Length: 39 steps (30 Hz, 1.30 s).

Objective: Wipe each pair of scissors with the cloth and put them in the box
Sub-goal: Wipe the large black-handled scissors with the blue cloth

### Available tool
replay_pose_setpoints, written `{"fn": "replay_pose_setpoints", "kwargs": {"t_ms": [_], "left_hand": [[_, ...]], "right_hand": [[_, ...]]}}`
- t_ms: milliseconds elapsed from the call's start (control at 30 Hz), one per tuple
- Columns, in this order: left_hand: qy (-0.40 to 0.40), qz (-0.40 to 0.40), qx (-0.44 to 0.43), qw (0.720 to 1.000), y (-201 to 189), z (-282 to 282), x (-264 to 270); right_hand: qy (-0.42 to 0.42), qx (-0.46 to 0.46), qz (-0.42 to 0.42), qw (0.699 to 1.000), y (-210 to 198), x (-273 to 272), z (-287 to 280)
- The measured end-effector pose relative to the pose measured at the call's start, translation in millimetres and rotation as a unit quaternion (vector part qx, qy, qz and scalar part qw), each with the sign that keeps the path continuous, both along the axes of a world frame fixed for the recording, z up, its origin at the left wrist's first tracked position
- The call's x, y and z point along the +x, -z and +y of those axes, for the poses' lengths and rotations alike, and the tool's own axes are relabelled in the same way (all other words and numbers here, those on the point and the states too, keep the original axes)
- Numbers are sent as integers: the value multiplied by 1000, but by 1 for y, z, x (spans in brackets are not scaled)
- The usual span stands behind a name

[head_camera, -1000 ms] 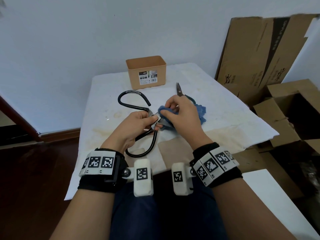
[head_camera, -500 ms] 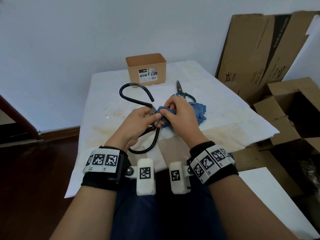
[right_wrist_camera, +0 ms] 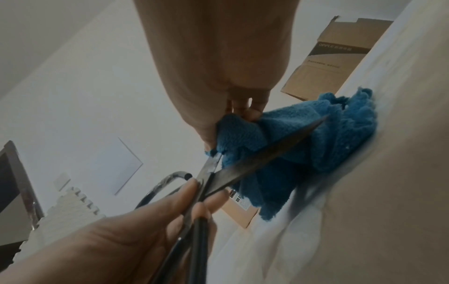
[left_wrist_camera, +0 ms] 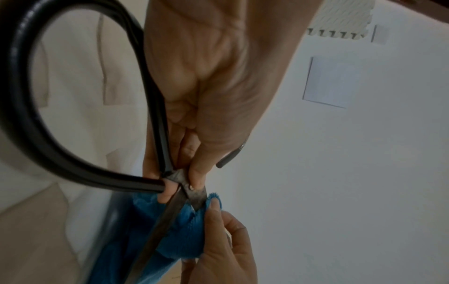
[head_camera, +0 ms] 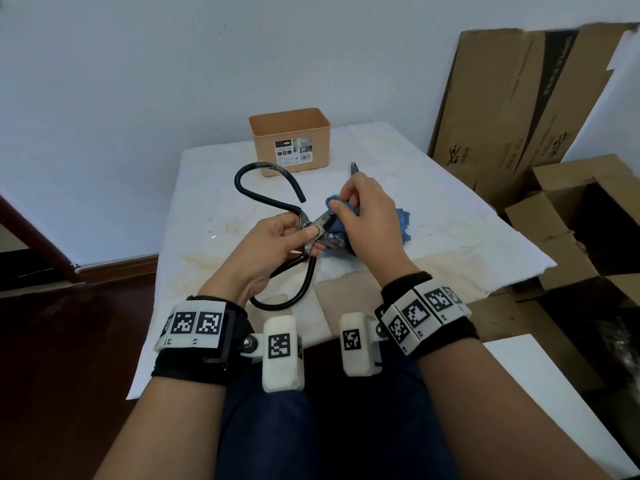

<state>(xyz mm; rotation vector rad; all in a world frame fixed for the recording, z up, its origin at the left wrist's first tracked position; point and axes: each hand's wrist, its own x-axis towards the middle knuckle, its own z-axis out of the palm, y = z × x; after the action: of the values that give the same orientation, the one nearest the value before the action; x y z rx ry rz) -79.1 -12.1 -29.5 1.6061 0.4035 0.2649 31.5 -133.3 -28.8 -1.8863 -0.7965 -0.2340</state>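
Your left hand (head_camera: 273, 244) grips the large black-handled scissors (head_camera: 277, 209) at the pivot, thumb and fingers pinched round the joint, and holds them up above the middle of the table (head_camera: 450, 237). The two looped handles spread apart, one curving toward the far edge, the other toward the near edge. In the left wrist view the blades (left_wrist_camera: 170, 209) stand open in a narrow V.

Your right hand (head_camera: 367, 216) pinches the blue cloth (head_camera: 401, 223) round one blade, thumb and forefinger closed on the fabric just beside your left thumb. The right wrist view shows the other blade (right_wrist_camera: 272, 153) bare, lying across the bunched cloth, whose loose end trails onto the white table cover toward the right edge.

The tan box (head_camera: 289, 142) stands upright at the far edge of the table, open top up, its label facing you, well apart from both hands. A second pair of scissors (head_camera: 354, 167) lies on the table behind your right hand; only its tip shows, near the box's right side.

Flattened and open cardboard cartons (head_camera: 519, 98) stand off the table's right side.
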Motion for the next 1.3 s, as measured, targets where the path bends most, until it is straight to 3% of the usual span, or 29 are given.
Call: {"fn": "replay_pose_setpoints", "kwargs": {"t_ms": [133,300,600,733,967,1300], "left_hand": [[13,18,-20,1000,-2,3,-2],[-4,34,-67,997,-5,8,1],[-10,26,-80,996,-1,3,5],[-1,20,-74,997,1,2,4],[28,6,-17,999,3,1,7],[41,1,-12,999,3,4,6]], "right_hand": [[57,51,-1,997,2,5,-7],[50,113,88,988,3,4,-13],[-47,-30,188,981,2,1,-11],[-73,-69,192,976,-5,3,-15],[-59,-41,242,968,-3,5,-10],[-58,11,287,956,-5,5,-13]]}}
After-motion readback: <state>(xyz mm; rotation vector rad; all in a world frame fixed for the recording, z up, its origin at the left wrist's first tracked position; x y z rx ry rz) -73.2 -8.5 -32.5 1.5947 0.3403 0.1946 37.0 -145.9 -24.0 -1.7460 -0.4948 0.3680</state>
